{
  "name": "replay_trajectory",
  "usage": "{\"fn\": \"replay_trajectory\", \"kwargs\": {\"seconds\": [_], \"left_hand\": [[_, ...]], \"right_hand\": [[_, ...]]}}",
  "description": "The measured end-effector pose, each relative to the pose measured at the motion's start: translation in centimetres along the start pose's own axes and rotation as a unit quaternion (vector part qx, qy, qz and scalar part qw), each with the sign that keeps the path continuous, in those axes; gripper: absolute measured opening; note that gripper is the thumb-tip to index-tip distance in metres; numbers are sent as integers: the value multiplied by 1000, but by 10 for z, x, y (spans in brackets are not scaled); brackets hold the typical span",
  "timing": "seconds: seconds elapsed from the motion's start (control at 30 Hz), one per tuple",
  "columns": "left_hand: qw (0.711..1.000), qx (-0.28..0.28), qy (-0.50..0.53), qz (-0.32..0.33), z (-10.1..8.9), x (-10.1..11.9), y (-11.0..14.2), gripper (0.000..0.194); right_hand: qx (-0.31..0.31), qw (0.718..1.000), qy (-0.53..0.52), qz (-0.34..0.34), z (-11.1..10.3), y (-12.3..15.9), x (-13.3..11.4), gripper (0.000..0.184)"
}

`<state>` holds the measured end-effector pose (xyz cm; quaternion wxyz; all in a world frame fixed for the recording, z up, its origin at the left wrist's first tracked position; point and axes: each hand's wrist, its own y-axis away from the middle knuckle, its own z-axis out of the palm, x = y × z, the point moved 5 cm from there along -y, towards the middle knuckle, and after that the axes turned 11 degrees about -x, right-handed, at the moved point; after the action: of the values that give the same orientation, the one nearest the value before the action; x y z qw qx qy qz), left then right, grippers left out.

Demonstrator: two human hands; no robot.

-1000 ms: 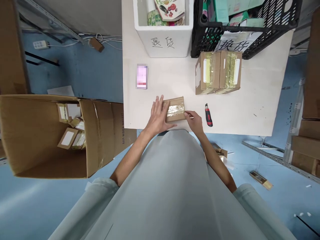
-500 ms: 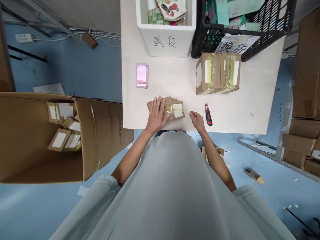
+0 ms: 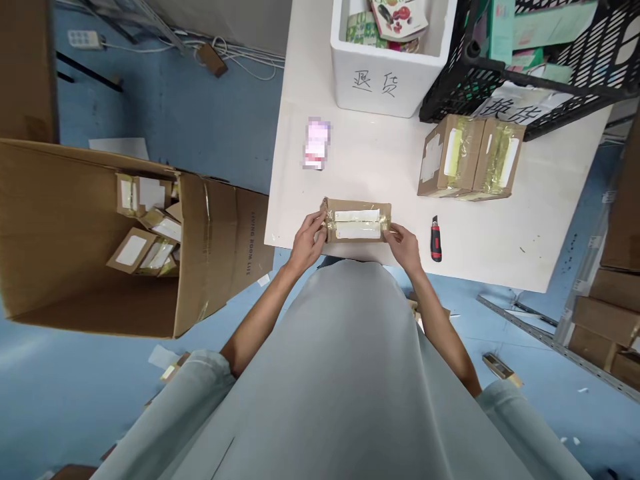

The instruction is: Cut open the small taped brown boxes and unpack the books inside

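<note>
The small taped box (image 3: 357, 233) lies on the white table (image 3: 360, 160) close to its near edge, its long side roughly along that edge. Its presentation has changed: half a second earlier it sat askew under a flat left palm, the right hand clear of it; now it is squared up, with two pale label strips (image 3: 357, 216) uppermost. In effect, the labelled, taped face appears accessible and the box is steadied from both ends.

Left hand (image 3: 306, 245): partly closed, fingers and thumb gripping the box's left end. Right hand (image 3: 405, 248): fingers curled, fingertips pinching the right end near the lower corner.

To the right of the box, near the right hand, lies a red-and-black utility knife (image 3: 436, 241), untouched. Beyond the box to the upper right stand two taped cartons (image 3: 453, 157), side by side. Beyond it also are a white bin (image 3: 383, 83) and, farther right, a black crate (image 3: 450, 87). Well left of the box, off the table, a large open carton (image 3: 215, 247) contains several smaller boxes (image 3: 131, 251)
</note>
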<state>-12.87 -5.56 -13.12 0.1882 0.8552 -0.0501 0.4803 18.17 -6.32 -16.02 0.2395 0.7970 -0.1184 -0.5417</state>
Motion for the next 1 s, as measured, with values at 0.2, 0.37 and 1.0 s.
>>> {"fn": "replay_trajectory", "kwargs": {"seconds": [0.2,0.37,1.0], "left_hand": [[991,-13,93,-91,45,-12,-33,42],[991,5,73,-113,47,-7,-40,34],[991,-65,75,-89,41,-15,-49,29]], "right_hand": [[25,996,88,-9,-48,14,25,55],[136,946,258,141,-120,-8,85,52],[25,959,260,111,-116,-9,67,56]]}}
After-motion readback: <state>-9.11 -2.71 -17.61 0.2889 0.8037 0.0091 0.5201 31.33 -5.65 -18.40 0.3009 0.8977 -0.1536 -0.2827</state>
